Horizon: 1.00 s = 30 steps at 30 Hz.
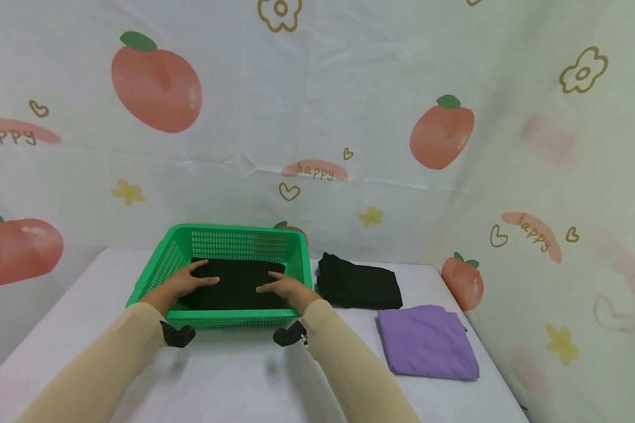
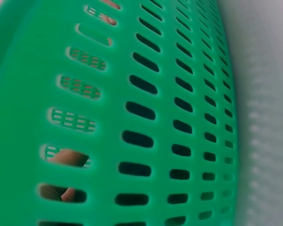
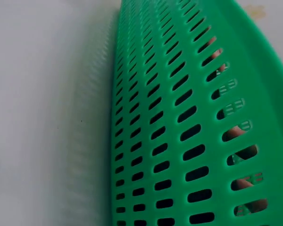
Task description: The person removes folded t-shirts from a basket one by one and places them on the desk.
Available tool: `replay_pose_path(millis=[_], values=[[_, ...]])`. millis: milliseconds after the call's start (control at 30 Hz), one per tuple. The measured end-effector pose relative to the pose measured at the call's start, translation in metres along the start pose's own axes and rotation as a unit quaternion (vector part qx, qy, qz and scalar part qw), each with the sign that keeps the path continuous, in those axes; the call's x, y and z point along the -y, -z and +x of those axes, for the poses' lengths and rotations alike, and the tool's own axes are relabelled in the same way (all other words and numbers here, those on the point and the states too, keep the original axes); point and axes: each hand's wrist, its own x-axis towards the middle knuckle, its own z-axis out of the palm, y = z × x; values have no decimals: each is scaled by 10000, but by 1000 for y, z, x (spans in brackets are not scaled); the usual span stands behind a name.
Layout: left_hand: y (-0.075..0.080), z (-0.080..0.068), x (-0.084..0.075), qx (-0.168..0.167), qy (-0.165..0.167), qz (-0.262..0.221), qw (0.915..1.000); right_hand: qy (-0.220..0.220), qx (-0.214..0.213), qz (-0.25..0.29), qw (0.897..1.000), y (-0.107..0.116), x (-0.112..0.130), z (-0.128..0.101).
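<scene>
A green slotted basket (image 1: 164,260) stands on the white table with a folded black cloth (image 1: 238,277) inside it. My left hand (image 1: 187,281) lies flat on the cloth's left side, fingers straight. On the cloth's right side my right hand (image 1: 286,288) presses down with extended fingers. Both wrist views are filled by the basket wall (image 2: 155,113) (image 3: 170,132) from outside, with bits of my fingers (image 2: 66,157) (image 3: 236,133) showing through the slots.
A second folded black cloth (image 1: 357,285) lies just right of the basket. A folded purple cloth (image 1: 425,342) sits nearer the table's right front. A fruit-patterned curtain backs the table on the far and right sides.
</scene>
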Motion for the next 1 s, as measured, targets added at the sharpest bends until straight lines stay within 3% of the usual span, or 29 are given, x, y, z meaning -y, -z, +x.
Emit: replay_pose_path(millis=[300, 433, 600, 1000], values=[[1, -4, -4, 504, -274, 365, 9977, -113, 194, 148, 9996, 0, 0, 1], [-1, -4, -3, 350, -321, 449, 9979, -73, 38, 266, 9996, -1, 0, 2], [0, -2, -3, 219, -241, 218, 9992, 81, -263, 372, 9989, -2, -2, 4], [3, -5, -5, -26, -304, -286, 9991, 429, -408, 1001, 9932, 1, 2, 4]])
